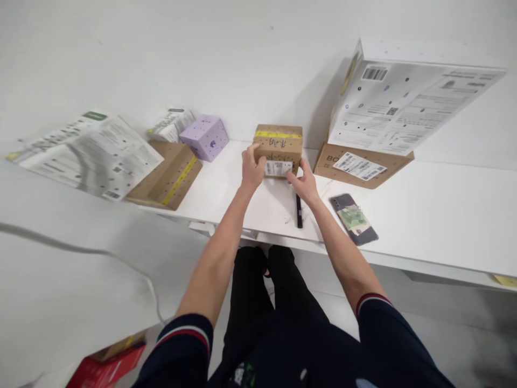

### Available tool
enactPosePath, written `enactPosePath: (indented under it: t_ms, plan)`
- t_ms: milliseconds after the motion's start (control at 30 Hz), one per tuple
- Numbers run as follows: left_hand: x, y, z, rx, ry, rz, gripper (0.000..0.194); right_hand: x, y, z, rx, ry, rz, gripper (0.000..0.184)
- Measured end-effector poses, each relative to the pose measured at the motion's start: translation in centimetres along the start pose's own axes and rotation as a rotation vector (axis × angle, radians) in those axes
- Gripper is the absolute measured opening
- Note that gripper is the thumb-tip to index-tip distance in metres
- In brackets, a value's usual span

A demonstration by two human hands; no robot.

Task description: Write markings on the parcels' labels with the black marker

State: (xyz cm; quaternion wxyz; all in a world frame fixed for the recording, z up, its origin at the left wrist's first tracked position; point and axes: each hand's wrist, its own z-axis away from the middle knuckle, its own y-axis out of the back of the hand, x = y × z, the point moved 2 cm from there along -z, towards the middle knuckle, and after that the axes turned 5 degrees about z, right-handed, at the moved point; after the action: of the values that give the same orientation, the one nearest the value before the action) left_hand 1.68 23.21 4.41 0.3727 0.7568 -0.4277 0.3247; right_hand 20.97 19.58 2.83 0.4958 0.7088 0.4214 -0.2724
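Note:
A small brown cardboard box (278, 143) with yellow tape on top and a white barcode label on its front stands on the white table (424, 215), near the wall. My left hand (252, 168) grips its left front corner, fingers curled around the edge. My right hand (304, 182) holds the lower right front corner, fingers closed against the box. A black pen (299, 211) lies on the table just below my right hand.
A dark phone (354, 218) lies right of the pen. A flat brown box (363, 164) with a large white box (407, 97) on it stands at the right. At the left are a purple box (205, 137), a flat carton (167, 175) and white packages (89, 153).

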Motion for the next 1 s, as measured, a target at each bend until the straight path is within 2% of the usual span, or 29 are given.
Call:
enactPosePath:
  t_ms: [67, 200, 267, 333, 433, 533, 600, 667, 767, 1000]
  plan:
    - [1.8, 2.6, 3.9, 0.103, -0.030, -0.046, 0.029, -2.1, 0.2, 3.0, -0.034, -0.095, -0.078, 0.063]
    - [4.7, 7.7, 12.4, 0.316, 0.018, -0.122, 0.036, -6.3, 0.5, 10.0, -0.091, -0.177, -0.127, 0.052]
    - [5.5, 9.5, 15.3, 0.386, 0.078, -0.134, 0.042, -7.6, 0.4, 12.9, -0.079, -0.181, -0.122, 0.050]
    - [5.9, 10.6, 16.7, 0.391, 0.133, -0.158, 0.046, -8.2, 0.4, 15.0, -0.048, -0.178, -0.101, 0.050]
    - [6.3, 11.5, 16.7, 0.275, 0.150, -0.214, 0.046, -8.3, 0.6, 16.0, 0.005, -0.125, 0.010, 0.056]
    - [6.8, 12.0, 15.7, 0.132, 0.144, -0.248, 0.042, -8.8, 1.1, 15.0, 0.024, 0.023, 0.195, 0.059]
    - [7.1, 12.1, 15.2, 0.083, 0.159, -0.257, 0.040, -9.5, 1.2, 13.9, 0.008, 0.113, 0.286, 0.058]
    - [7.4, 12.2, 14.9, 0.061, 0.177, -0.263, 0.039, -10.0, 1.0, 12.9, -0.023, 0.149, 0.338, 0.058]
    - [7.6, 12.1, 14.7, 0.044, 0.196, -0.274, 0.038, -10.2, 0.3, 12.1, -0.048, 0.125, 0.370, 0.058]
    - [7.1, 11.8, 14.9, 0.070, 0.169, -0.250, 0.038, -9.9, -0.3, 12.1, -0.009, 0.097, 0.355, 0.051]
